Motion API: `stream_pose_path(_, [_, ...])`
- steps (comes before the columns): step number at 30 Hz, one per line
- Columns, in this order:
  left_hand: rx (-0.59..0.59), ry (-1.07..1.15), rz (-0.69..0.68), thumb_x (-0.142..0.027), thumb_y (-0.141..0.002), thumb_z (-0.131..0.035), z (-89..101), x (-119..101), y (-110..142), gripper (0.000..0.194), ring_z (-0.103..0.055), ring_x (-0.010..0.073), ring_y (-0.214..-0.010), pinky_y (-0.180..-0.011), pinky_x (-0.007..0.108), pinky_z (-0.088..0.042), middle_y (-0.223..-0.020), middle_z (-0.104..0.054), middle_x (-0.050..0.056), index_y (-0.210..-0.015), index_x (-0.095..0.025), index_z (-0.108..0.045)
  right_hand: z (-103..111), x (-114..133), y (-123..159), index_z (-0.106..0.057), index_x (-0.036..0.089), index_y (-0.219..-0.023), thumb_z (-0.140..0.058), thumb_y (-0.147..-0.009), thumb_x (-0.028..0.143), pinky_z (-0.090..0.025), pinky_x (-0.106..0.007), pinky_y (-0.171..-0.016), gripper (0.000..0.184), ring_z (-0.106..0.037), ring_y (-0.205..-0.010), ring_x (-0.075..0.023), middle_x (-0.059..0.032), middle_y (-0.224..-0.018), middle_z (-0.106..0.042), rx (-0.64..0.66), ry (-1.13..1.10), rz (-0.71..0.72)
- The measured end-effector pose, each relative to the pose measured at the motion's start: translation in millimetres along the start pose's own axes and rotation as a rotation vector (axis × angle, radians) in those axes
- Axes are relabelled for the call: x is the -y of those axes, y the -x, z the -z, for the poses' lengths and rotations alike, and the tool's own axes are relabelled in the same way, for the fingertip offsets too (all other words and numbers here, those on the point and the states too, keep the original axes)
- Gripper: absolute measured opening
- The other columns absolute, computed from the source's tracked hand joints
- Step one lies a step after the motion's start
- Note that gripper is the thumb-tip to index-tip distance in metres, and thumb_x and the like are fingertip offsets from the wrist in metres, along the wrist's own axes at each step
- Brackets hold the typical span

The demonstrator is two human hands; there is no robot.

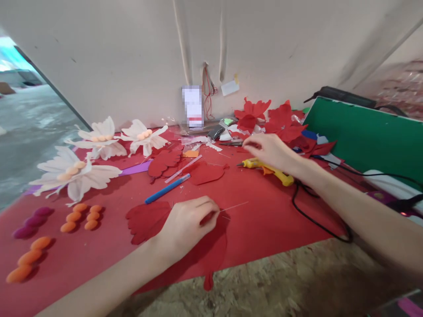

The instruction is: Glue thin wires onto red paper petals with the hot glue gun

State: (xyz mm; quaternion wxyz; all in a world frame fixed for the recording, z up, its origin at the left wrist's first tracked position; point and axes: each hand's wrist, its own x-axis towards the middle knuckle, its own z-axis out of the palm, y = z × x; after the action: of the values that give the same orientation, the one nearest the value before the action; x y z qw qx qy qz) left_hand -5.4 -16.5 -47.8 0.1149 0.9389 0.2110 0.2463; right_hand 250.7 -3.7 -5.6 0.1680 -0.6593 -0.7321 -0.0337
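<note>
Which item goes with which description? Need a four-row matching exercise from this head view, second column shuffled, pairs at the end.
Column 1
1. Glue gun
2. Left hand
3. Flowers at the left
4. Panel at the far right

Column 2
A. Green
B. At one end of a thin strand, over the red sheet
C. Yellow, just below the right hand in the picture
D. White petals with pale peach balls at the centre

Pairs: 1-C, 2-B, 3-D, 4-A
</note>
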Motion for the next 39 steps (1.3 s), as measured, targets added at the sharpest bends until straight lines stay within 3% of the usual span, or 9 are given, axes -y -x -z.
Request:
stream_pose_path(4, [-0.018, -0.102, -0.139, -0.014, -0.086, -0.040, -8.2, 4.4, 8.5, 0.023, -0.061, 0.0144, -0.063, -0.058, 0.023, -0.048, -0.072, -0.066, 0.004, -0.073, -0.016, -0.060, -6.2, -60.6, -37.1, -0.063, 0.011, -0.087, -0.046, -0.087, 0.017, -0.046, -0.031, -0.077, 0.017, -0.059, -0.084, -0.0161, -0.0105, -0.091, -0.064, 0.162, 0.130, -0.054])
stream_pose_path(9, [-0.038, -0.176, -0.252, -0.013, -0.089, -0.035, -12.0, 4.5, 10.7, 0.028, -0.059, 0.0137, -0.062, -0.056, 0.023, -0.047, -0.068, -0.063, 0.003, -0.072, -0.015, -0.058, -21.2, -87.4, -50.4, -0.055, 0.014, -0.109, -0.051, -0.087, 0.035, -0.049, -0.037, -0.080, 0.030, -0.057, -0.094, -0.0162, -0.0074, -0.108, -0.057, 0.313, 0.276, -0.130])
stream_pose_path(17, [-0.061, -0.215, -0.291, -0.013, -0.090, -0.033, -14.3, 4.3, 10.8, 0.031, -0.056, 0.0127, -0.060, -0.054, 0.023, -0.045, -0.067, -0.062, 0.002, -0.072, -0.015, -0.057, -24.2, -93.8, -62.6, -0.053, 0.015, -0.112, -0.051, -0.086, 0.034, -0.049, -0.037, -0.079, 0.032, -0.057, -0.094, -0.0170, -0.0078, -0.110, -0.056, 0.375, 0.389, -0.244])
stream_pose_path(23, [-0.068, -0.220, -0.307, -0.014, -0.091, -0.032, -11.8, 4.0, 10.0, 0.032, -0.056, 0.0131, -0.059, -0.052, 0.023, -0.044, -0.068, -0.062, 0.002, -0.072, -0.014, -0.058, -23.3, -83.4, -69.8, -0.053, 0.016, -0.113, -0.051, -0.087, 0.034, -0.048, -0.039, -0.083, 0.032, -0.055, -0.099, -0.0181, -0.0078, -0.114, -0.055, 0.192, 0.462, -0.263])
stream_pose_path(27, [-0.066, -0.221, -0.314, -0.013, -0.091, -0.032, -12.4, 5.2, 9.8, 0.032, -0.055, 0.0139, -0.059, -0.050, 0.024, -0.044, -0.067, -0.062, 0.002, -0.072, -0.014, -0.058, -19.2, -88.1, -79.7, -0.052, 0.014, -0.115, -0.051, -0.086, 0.035, -0.048, -0.041, -0.083, 0.035, -0.055, -0.100, -0.0192, -0.0090, -0.115, -0.054, 0.036, 0.545, -0.404])
stream_pose_path(30, [-0.062, -0.219, -0.320, -0.013, -0.091, -0.031, -12.5, 6.0, 9.9, 0.033, -0.054, 0.0139, -0.057, -0.049, 0.025, -0.043, -0.067, -0.062, 0.002, -0.072, -0.014, -0.058, -12.7, -94.6, -84.6, -0.052, 0.014, -0.114, -0.051, -0.086, 0.034, -0.048, -0.040, -0.082, 0.035, -0.056, -0.098, -0.0185, -0.0087, -0.113, -0.055, 0.008, 0.566, -0.476])
stream_pose_path(35, [-0.059, -0.232, -0.318, -0.014, -0.092, -0.031, -12.1, 6.1, 11.7, 0.035, -0.054, 0.0140, -0.057, -0.049, 0.025, -0.043, -0.067, -0.062, 0.002, -0.071, -0.014, -0.058, -1.1, -90.9, -82.2, -0.050, 0.015, -0.117, -0.051, -0.086, 0.034, -0.047, -0.041, -0.084, 0.036, -0.053, -0.103, -0.0201, -0.0095, -0.118, -0.052, 0.035, 0.559, -0.353])
stream_pose_path(39, [-0.054, -0.250, -0.310, -0.015, -0.092, -0.030, -13.4, 5.7, 11.9, 0.035, -0.054, 0.0137, -0.058, -0.050, 0.025, -0.043, -0.068, -0.062, 0.001, -0.071, -0.015, -0.058, -8.2, -84.8, -75.4, -0.053, 0.015, -0.113, -0.051, -0.086, 0.034, -0.049, -0.038, -0.080, 0.033, -0.056, -0.096, -0.0175, -0.0078, -0.112, -0.055, 0.268, 0.488, -0.166])
